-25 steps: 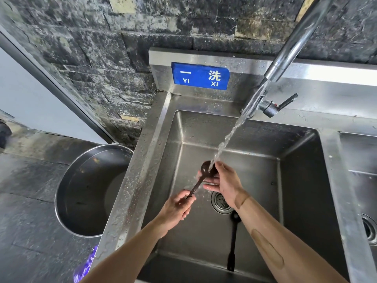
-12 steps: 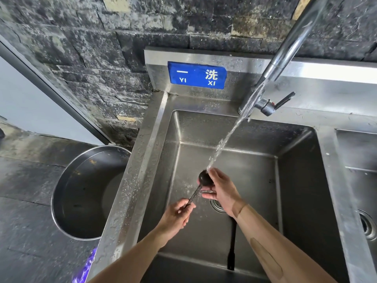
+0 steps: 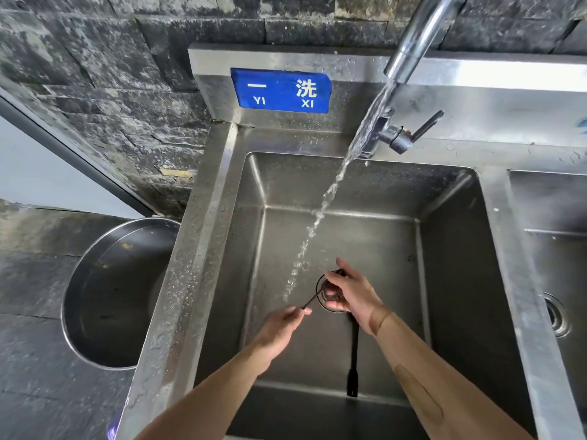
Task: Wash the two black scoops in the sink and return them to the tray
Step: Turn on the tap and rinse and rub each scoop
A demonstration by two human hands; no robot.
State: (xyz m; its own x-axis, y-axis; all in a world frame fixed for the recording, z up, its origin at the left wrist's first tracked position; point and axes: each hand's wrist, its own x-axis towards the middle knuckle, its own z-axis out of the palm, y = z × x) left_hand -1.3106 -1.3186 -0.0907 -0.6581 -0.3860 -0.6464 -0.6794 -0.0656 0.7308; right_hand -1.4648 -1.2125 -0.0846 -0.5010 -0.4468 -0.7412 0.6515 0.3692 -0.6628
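We see two bare forearms, no sleeves, no gloves, no rings or watch. Left hand point(image 3: 279, 327) plain. Right hand point(image 3: 352, 295) w/ thin band line at wrist; oblong patch stuck on right forearm point(image 3: 419, 396).

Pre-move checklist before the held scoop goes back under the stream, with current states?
1. Left hand pinches the handle end of the held scoop: ok.
2. Right hand wraps the scoop's bowl end: ok, though the bowl itself is hidden.
3. Scoop under the water stream: not ok, the water falls to the left of the right hand.
4. Tap running: ok.
5. Second scoop lies on the floor of the sink, not yet picked up: ok.
6. Held scoop clean: cannot tell.
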